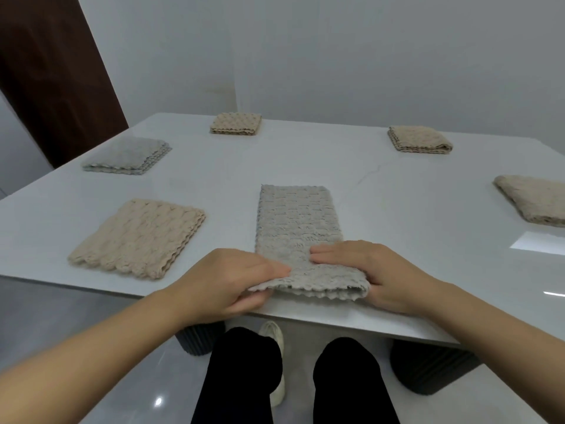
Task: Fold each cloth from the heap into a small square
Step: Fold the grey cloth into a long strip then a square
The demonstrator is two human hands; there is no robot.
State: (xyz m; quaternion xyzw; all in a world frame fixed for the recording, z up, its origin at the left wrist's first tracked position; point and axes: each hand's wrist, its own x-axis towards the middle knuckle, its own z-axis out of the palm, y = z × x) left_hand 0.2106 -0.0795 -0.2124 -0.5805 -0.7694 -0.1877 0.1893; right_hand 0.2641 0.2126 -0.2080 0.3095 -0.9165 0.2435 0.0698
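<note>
Grey textured cloth (298, 237) lies as a long strip at the table's (397, 209) near edge. Left hand (227, 281) and right hand (371, 272) pinch its near corners — lifted. Soft, light, limp — best gripped at the corners.

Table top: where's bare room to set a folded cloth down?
Widest bare patch: right of the grey strip, up to the right-edge beige cloth. Also the table middle, between far-centre beige cloth and far-right beige cloth. Crowded: near edge, where left hand and right hand hold it.
</note>
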